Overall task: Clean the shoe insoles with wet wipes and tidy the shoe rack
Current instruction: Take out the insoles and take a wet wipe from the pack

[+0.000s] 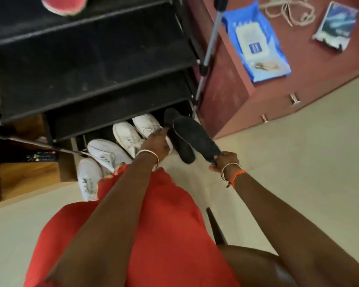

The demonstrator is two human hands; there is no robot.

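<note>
Right hand (224,161) pinches a black insole (195,139); left hand (157,142) presses a wipe (170,144).

Pink shoe (63,5) on top shelf: blurred, cut by top edge. Rear black insole (181,146) partly hidden behind front insole (195,135). Left hand (157,143) covers part of a white sneaker (147,124); white thing under palm, can't tell what. Wipes pack (255,41) print unreadable. Shoe rack (91,65) cut off at left.

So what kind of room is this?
Probably a room at home, perhaps a hallway or bedroom: a black shoe rack with white sneakers at its foot, and a wooden cabinet holding a wet-wipes pack.
</note>
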